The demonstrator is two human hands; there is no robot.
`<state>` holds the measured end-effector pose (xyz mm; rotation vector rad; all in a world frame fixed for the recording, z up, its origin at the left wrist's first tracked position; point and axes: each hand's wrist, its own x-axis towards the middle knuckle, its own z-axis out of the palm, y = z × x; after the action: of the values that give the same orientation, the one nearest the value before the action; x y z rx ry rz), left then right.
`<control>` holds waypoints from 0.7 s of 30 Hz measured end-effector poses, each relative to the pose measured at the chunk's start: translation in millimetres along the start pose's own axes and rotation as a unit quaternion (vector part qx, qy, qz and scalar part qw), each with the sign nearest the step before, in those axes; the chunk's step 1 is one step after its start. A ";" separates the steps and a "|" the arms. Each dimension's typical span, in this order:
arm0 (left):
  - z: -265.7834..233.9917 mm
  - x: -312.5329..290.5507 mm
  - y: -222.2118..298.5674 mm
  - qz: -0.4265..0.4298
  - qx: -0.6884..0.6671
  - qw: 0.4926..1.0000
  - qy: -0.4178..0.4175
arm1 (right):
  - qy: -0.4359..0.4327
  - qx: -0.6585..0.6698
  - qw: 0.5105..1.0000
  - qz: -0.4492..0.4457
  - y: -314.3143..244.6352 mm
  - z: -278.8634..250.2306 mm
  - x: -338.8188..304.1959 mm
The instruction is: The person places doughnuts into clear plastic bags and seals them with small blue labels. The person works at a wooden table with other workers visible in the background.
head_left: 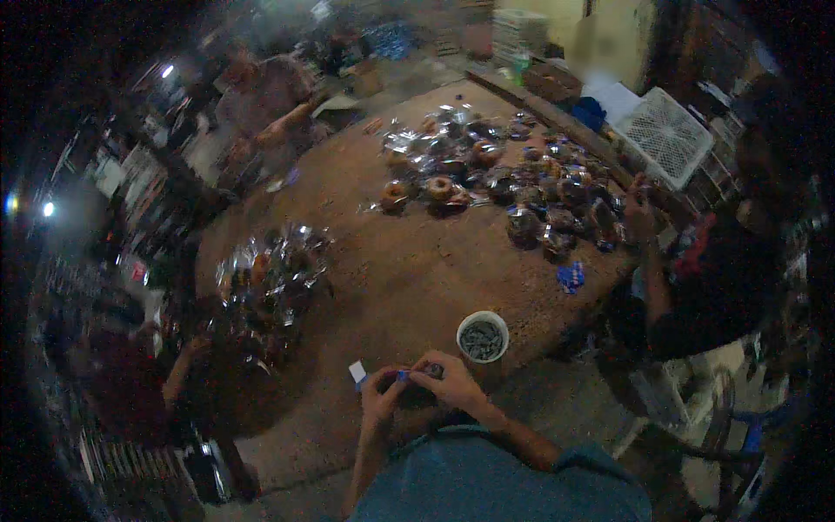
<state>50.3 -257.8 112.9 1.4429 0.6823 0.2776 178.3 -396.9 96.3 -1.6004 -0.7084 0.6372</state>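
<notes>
Near the table's front edge, my left hand [381, 393] and my right hand [452, 383] are close together with their fingers closed in a pinch. A small blue piece [402, 376] sits between their fingertips; its kind is too blurred to tell. Against the fingers of my right hand is a small dark, rounded thing [433, 371], partly covered. Just left of my left hand lies a small white card [357, 372] with blue at its lower end. A white tub [482, 317] of small grey pieces stands beyond my right hand.
Clear-wrapped ring-shaped items form a pile [439, 187] at the far middle, reaching right, and another pile [278, 274] at left. Some blue pieces [571, 277] lie near the right edge of the brown table [391, 261]. People stand at the left, far left and right sides.
</notes>
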 end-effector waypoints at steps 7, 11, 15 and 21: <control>-16.9 11.2 17.2 0.080 -0.032 0.996 -0.032 | 0.091 -0.058 0.988 -0.114 -19.6 20.4 4.4; -31.1 19.5 12.0 0.111 0.015 0.993 -0.038 | 0.207 -0.112 0.959 -0.156 -33.9 37.6 11.6; -38.0 8.0 -3.0 0.153 0.014 0.987 -0.057 | 0.260 -0.019 0.958 -0.120 -59.4 56.4 5.2; -34.1 -3.1 -10.5 0.223 0.041 0.974 0.005 | 0.200 -0.075 0.977 -0.022 -92.0 59.9 3.6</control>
<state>25.7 -233.2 104.2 1.6680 0.3734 0.6119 127.6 -345.7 179.2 -1.7773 -0.4968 0.2183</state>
